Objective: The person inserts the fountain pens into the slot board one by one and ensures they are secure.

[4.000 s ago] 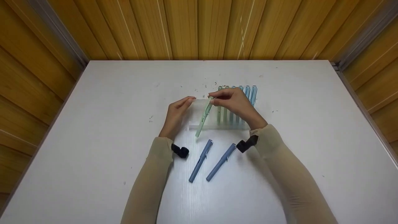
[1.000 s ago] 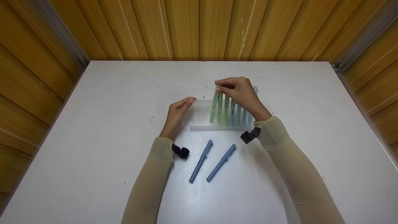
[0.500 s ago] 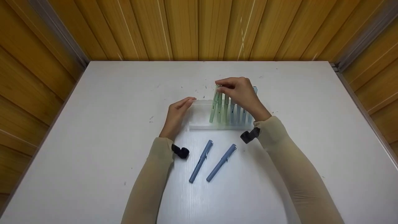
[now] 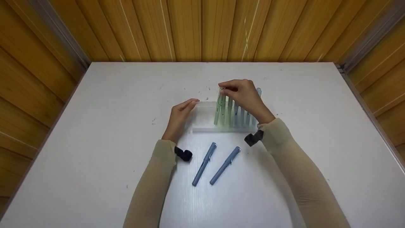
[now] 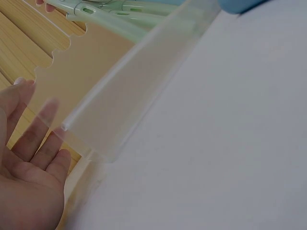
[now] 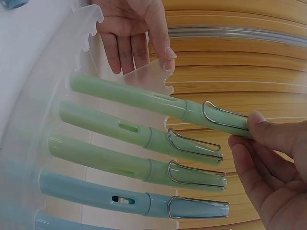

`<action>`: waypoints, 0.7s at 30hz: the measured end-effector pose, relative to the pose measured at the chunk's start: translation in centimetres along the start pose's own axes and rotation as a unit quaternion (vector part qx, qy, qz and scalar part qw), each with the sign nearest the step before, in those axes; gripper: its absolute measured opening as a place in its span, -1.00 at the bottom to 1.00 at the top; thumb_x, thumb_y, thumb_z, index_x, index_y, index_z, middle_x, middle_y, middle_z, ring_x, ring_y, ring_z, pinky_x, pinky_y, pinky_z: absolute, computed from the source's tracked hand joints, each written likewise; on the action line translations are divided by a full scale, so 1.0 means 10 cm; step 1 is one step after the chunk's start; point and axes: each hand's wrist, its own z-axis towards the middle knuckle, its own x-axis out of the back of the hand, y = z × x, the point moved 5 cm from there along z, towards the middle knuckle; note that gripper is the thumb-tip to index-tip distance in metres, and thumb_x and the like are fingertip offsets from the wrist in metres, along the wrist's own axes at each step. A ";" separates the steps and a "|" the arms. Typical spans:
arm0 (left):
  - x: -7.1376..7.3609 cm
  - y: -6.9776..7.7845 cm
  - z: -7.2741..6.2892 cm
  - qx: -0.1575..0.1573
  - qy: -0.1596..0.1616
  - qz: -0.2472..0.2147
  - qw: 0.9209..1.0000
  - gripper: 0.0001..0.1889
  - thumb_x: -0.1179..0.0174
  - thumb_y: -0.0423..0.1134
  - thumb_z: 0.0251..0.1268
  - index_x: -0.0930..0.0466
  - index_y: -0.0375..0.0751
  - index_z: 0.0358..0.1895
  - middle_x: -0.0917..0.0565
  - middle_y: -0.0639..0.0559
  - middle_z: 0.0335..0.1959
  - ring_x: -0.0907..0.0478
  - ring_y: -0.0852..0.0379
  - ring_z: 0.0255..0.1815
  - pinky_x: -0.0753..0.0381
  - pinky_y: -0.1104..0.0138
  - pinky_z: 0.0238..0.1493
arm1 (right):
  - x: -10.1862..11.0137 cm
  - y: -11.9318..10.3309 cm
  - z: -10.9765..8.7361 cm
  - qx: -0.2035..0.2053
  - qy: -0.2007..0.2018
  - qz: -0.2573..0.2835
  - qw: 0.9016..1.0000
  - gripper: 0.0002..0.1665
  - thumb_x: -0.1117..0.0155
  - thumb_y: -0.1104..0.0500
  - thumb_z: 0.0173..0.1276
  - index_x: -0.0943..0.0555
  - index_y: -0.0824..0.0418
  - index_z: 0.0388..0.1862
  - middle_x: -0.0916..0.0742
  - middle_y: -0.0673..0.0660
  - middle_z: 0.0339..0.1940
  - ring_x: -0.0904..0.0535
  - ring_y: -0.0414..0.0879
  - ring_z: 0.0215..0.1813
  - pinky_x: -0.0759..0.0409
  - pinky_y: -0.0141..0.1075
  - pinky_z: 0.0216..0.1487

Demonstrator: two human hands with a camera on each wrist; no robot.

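My right hand (image 4: pixel 245 93) pinches the clip end of a light green pen (image 6: pixel 129 95) between thumb and fingers. That pen leans slightly in the clear plastic pen rack (image 4: pixel 204 115), its lower end at the notched front ledge. Beside it stand other pens in a row, two green, including this green pen (image 6: pixel 105 122), then blue ones such as this blue pen (image 6: pixel 96 189). My left hand (image 4: pixel 182 117) grips the rack's upper left corner; in the left wrist view some fingers (image 5: pixel 41 127) show through the clear panel.
Two darker blue pens, a left one (image 4: pixel 204 164) and a right one (image 4: pixel 225 165), lie slanted on the white table (image 4: pixel 95 142) in front of the rack. Wood-look panels (image 4: pixel 186 30) enclose the table behind and at both sides.
Since four seconds ago, my right hand has brought the green pen from a slant before the rack back to the row of pens. Over the last second both hands stay nearly still.
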 end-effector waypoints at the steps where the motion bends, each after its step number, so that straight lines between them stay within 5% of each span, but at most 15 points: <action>1: 0.00 0.00 0.00 0.001 0.000 0.000 1.000 -0.64 -0.21 0.09 0.27 -0.70 -0.02 -0.01 -0.68 0.09 0.05 -0.51 0.24 0.21 -0.36 0.25 0.37 | -0.01 0.01 0.00 -0.002 -0.003 0.002 1.000 -0.68 -0.31 0.25 0.30 -0.68 0.18 0.05 -0.74 0.13 0.01 -0.67 -0.08 -0.01 -0.65 -0.27 0.02; 12: -0.02 -0.02 0.01 0.003 -0.002 0.005 1.000 -0.65 -0.20 0.08 0.29 -0.69 0.00 0.00 -0.68 0.09 0.06 -0.50 0.25 0.23 -0.32 0.27 0.39 | -0.09 0.06 -0.02 -0.044 -0.040 -0.009 0.998 -0.67 -0.31 0.24 0.31 -0.68 0.15 0.06 -0.73 0.11 0.04 -0.67 -0.09 -0.02 -0.66 -0.23 0.03; 21: -0.03 -0.02 0.03 0.001 -0.002 0.001 1.000 -0.66 -0.20 0.05 0.30 -0.69 -0.04 0.00 -0.68 0.09 0.06 -0.50 0.23 0.23 -0.33 0.28 0.39 | -0.10 0.05 -0.03 -0.037 -0.042 -0.020 0.998 -0.68 -0.31 0.23 0.31 -0.68 0.15 0.05 -0.75 0.11 0.01 -0.67 -0.09 -0.05 -0.66 -0.24 0.01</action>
